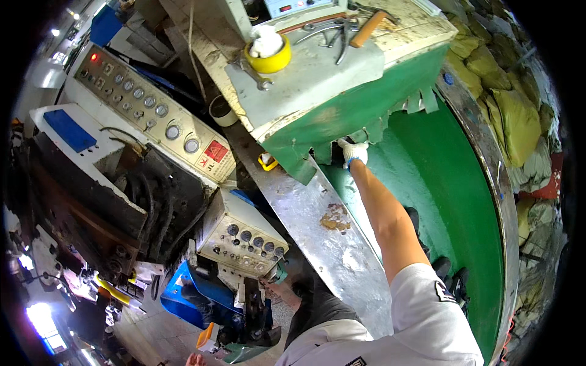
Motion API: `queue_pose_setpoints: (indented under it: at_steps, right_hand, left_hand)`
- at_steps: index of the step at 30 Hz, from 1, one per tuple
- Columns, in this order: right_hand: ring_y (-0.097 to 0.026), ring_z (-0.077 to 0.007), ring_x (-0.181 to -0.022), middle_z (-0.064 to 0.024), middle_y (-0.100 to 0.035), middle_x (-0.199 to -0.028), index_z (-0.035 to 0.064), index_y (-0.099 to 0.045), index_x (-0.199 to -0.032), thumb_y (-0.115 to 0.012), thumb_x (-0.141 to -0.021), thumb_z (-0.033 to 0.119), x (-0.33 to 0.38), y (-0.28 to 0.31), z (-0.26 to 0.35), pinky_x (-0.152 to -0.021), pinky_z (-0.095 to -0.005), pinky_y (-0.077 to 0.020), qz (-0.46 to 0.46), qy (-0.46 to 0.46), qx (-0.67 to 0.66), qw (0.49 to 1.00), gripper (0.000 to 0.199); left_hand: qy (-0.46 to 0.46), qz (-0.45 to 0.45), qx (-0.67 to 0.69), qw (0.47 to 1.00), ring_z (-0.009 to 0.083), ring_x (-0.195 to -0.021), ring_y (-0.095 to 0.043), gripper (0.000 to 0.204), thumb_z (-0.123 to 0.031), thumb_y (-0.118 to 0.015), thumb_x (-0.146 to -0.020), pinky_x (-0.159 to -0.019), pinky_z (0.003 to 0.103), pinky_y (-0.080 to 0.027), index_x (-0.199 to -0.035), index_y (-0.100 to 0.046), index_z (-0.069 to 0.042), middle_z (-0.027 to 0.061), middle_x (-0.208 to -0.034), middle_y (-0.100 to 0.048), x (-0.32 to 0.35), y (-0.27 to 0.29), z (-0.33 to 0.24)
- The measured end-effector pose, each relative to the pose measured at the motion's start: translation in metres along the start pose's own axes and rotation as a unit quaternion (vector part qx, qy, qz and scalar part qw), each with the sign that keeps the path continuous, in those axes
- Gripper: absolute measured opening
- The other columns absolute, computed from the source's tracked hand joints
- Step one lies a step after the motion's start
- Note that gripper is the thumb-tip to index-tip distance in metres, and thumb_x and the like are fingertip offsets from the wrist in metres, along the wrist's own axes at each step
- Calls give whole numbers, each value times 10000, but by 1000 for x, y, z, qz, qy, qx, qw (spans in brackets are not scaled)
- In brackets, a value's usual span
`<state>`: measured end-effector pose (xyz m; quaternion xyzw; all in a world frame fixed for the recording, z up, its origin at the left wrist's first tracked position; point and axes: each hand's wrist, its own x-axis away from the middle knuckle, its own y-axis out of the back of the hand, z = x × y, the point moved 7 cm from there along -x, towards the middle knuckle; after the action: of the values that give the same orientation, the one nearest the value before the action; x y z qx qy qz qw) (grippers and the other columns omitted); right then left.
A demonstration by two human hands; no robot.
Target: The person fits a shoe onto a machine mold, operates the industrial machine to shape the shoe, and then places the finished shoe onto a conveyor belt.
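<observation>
Nearest: white short sleeve (427, 305) of the person, smooth fabric, with a dark patch at its edge. The bare right forearm runs up from it to the right hand (354, 152), which wears a white knitted glove with a blue cuff. The hand reaches under the ragged lower edge of the green flap (366, 104), a matte green sheet cut into uneven tabs. Fingers are tucked under the tabs, so whether they grip or only press cannot be told. Left hand: only a sliver shows at the bottom edge (196, 360); its state cannot be told.

Beside the arm: a bare metal plate (323, 226), dull silver, scratched, carrying a rust-brown blotch. To the right, a curved green basin (445, 201) with a pebbled painted surface and a worn grey steel rim.

Left, middle distance: a small cream control box (241, 235) with rows of round knobs. Further off, a long cream control panel (146, 107) with round dials, a red lamp, and a red square label at its near end.

Far: a grey slab top holding a yellow tape roll (268, 58), pliers (332, 30) and a wooden-handled tool (368, 28). Yellow-green sacks (513, 116), wrinkled, are piled at far right.
</observation>
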<state>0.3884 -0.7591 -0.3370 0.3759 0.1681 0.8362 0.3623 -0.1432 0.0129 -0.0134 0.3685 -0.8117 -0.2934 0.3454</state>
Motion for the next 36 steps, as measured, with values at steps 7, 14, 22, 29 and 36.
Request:
queue_pose_setpoints:
  at_steps: [7, 14, 22, 29, 36]
  right_hand:
    - [-704, -265, -833, -113, -729, -1014, 37, -697, -1123, -862, -760, 176, 24, 28, -9, -599, -498, -563, 164, 50, -296, 940, 423]
    - [-647, -236, -1141, -106, -665, -1259, 7, -505, -1434, -756, -864, 95, 227, 76, -112, -1040, -395, -504, 474, -60, -387, 788, 628]
    - [-649, -243, -1076, -120, -673, -1174, -4, -569, -1292, -725, -869, 215, 527, 51, -90, -978, -384, -514, 672, -130, -356, 636, 501]
    - [-662, -151, -966, -52, -694, -1088, 24, -658, -1188, -582, -1024, 187, 627, -26, -48, -849, -315, -568, 696, -23, -194, 691, 243]
    - [-624, -178, -1120, -111, -630, -1305, -20, -324, -1558, -668, -944, 201, 718, -82, -8, -1014, -312, -494, 716, -3, -216, 664, 738]
  left_hand:
    - [-14, -25, 56, 998, 170, -745, -616, 252, -150, -720, -919, -611, 303, -478, -1080, -704, 44, 81, -879, -700, 15, -5, 17]
    - [-144, -17, 158, 977, 121, -858, -643, 194, -80, -650, -965, -739, 236, -513, -1092, -693, 61, 76, -981, -703, -27, -38, -60]
    - [-166, 300, 320, 883, 220, -985, -709, 444, -218, -665, -975, -837, 353, -583, -1313, -597, 63, 149, -1146, -708, 26, -144, -201]
    - [-43, 291, 400, 868, 159, -807, -703, 328, -53, -743, -904, -710, 294, -604, -1200, -636, 41, 80, -995, -711, -46, -102, -172]
    - [-26, 164, 494, 853, 163, -826, -714, 367, 47, -735, -853, -726, 274, -613, -1203, -629, 68, 128, -1026, -723, -92, -45, -142]
